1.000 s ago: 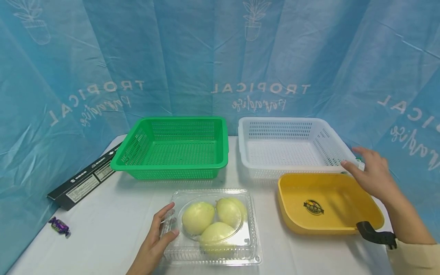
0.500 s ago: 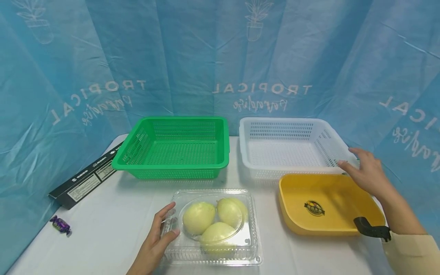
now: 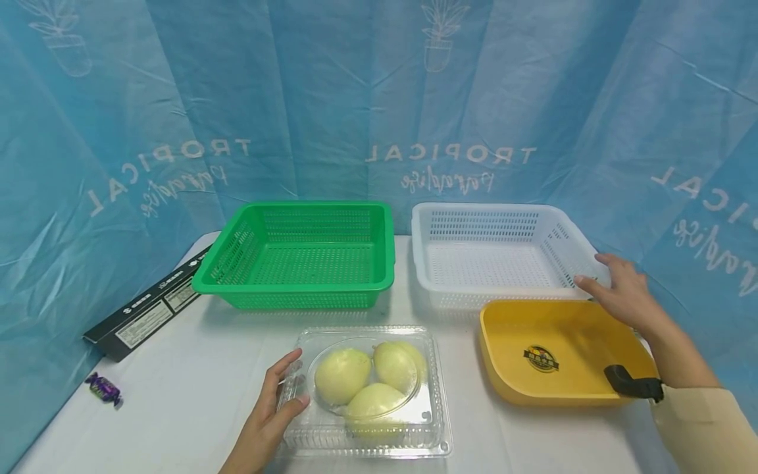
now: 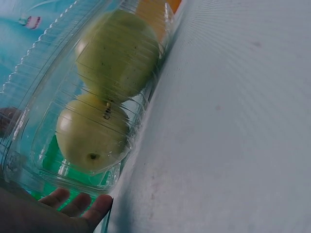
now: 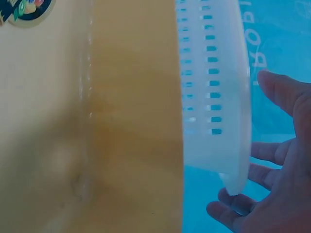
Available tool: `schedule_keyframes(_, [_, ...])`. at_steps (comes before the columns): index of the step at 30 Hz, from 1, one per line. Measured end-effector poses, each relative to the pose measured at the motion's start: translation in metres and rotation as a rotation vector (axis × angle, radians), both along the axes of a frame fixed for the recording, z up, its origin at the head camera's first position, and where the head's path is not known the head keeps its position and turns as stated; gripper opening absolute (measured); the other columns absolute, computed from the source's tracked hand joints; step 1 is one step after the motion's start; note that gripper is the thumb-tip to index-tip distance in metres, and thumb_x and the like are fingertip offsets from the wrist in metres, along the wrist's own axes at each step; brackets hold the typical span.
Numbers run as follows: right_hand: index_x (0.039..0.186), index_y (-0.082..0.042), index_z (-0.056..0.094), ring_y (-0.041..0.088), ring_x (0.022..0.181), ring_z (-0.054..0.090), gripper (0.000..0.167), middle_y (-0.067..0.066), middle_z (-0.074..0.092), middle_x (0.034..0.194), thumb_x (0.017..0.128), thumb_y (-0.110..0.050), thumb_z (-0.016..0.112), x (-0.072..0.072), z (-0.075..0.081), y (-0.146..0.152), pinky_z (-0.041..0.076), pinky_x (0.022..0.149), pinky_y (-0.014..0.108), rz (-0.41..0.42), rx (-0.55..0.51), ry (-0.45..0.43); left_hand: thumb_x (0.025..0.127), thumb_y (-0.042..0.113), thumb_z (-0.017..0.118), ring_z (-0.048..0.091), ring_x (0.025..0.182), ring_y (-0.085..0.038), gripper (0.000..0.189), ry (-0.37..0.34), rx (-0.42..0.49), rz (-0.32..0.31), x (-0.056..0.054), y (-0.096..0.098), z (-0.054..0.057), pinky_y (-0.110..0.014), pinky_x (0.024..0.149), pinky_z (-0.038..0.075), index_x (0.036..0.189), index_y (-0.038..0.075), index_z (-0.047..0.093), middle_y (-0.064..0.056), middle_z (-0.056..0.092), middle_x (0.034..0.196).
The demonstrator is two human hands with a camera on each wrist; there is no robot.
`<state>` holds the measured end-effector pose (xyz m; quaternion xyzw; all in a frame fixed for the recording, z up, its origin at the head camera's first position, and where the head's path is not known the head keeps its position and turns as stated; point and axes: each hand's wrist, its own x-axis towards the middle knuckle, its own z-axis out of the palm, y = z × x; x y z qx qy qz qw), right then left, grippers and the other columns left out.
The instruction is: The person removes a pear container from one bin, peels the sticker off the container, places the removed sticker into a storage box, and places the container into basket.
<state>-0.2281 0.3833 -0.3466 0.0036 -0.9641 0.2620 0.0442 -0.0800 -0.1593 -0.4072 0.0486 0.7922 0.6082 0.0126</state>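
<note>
My left hand [image 3: 266, 411] touches the left end of a clear plastic clamshell box [image 3: 435, 395], its thumb over the lid's edge. In the left wrist view, several fingertips [image 4: 99, 206] lie against the box's end. Inside the lidded box sit pale yellow-green, melon-like round fruits [image 3: 342, 376], one showing a stem end. My right hand [image 3: 624, 296] is at the front right corner of the white perforated basket [image 3: 497, 289], thumb and fingers spread apart. In the right wrist view the fingers [image 5: 265, 174] are by the basket's corner; contact cannot be told. Nothing shows in its grasp.
Left of the white basket stands a green perforated basket [image 3: 290, 288]. A yellow plastic tub [image 3: 568, 362] with a round label lies in front, below the right forearm. A long black box [image 3: 148, 306] and a purple wrapped candy [image 3: 103, 388] lie at left. A blue curtain [image 3: 331, 99] hangs behind.
My right hand has shifted slightly left, closer to the white basket's corner. A small green and white thing beside it earlier is now mostly hidden. My left hand and the clear box stay still.
</note>
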Motion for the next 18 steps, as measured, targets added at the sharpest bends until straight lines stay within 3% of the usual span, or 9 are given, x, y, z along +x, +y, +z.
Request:
schedule_keyframes(7, [0.148, 0.005, 0.005, 0.067, 0.126, 0.004, 0.086, 0.039, -0.003, 0.149, 0.095, -0.050, 0.045, -0.006, -0.006, 0.003, 0.015, 0.090, 0.079, -0.006, -0.016, -0.042, 0.095, 0.018, 0.049, 0.009, 0.141, -0.041, 0.059, 0.010, 0.005, -0.013, -0.001, 0.000, -0.001, -0.073, 0.102, 0.012, 0.146, 0.020, 0.022, -0.014, 0.014, 0.154])
schedule_keyframes(18, [0.147, 0.008, 0.004, 0.066, 0.127, 0.003, 0.086, 0.039, -0.006, 0.149, 0.096, -0.048, 0.045, -0.010, -0.013, 0.002, 0.011, 0.093, 0.079, 0.005, -0.042, -0.017, 0.095, 0.014, 0.048, -0.012, 0.143, -0.045, 0.059, 0.042, 0.062, -0.051, -0.003, -0.003, -0.005, -0.075, 0.103, -0.004, 0.147, 0.014, 0.020, -0.017, 0.001, 0.157])
